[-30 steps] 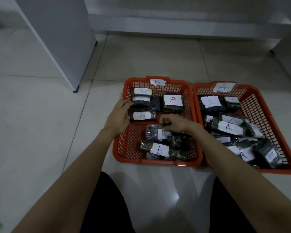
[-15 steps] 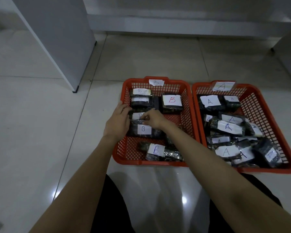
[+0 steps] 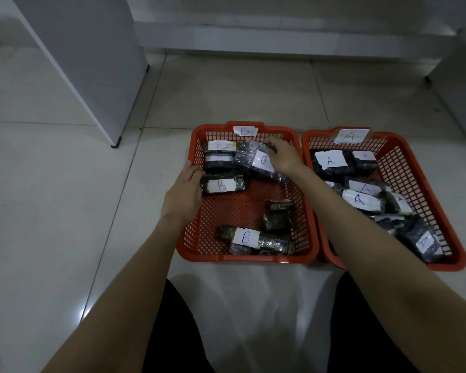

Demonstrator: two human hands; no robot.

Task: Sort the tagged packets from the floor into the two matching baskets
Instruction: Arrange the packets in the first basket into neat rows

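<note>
Pale floor tiles carry no loose packets; sorting now looks like tidying. My right hand (image 3: pixel 281 157) has lifted a B-tagged packet (image 3: pixel 256 161) from mid-basket a second ago to the far end of the B basket (image 3: pixel 304 208). It grips the upper edge. Long axis runs far-left to near-right, tag up. My left hand (image 3: pixel 184 192), loosely open, steadies another B packet (image 3: pixel 222 185) beside the rim.
</note>
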